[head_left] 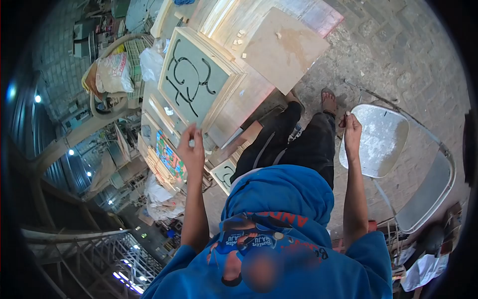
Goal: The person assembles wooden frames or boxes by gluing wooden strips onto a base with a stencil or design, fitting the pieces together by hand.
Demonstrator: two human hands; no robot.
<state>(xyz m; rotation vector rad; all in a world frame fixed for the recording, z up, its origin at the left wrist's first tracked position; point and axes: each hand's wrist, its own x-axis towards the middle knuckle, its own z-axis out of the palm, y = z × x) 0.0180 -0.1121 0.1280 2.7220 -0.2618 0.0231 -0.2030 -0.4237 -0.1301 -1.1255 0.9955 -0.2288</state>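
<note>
My left hand (191, 147) is raised at the near corner of a stack of pale wooden frames (226, 94). Its fingers are loosely bent, with a gap beside the thumb, and I see nothing held in it. The top frame surrounds a grey-green panel (179, 89) with black curved, script-like lines. My right hand (352, 130) is in the air by the near left edge of a metal chair seat (381, 137). Its fingers are curled in with the thumb against them; whatever they hold, if anything, is hidden.
A brown board (284, 50) overhangs the worktable's right end, near small wood blocks (238, 39). The folding chair's backrest (428, 192) stands to my right on the paved floor (398, 60). A filled sack (113, 72) and plastic bag (152, 64) are beyond the table.
</note>
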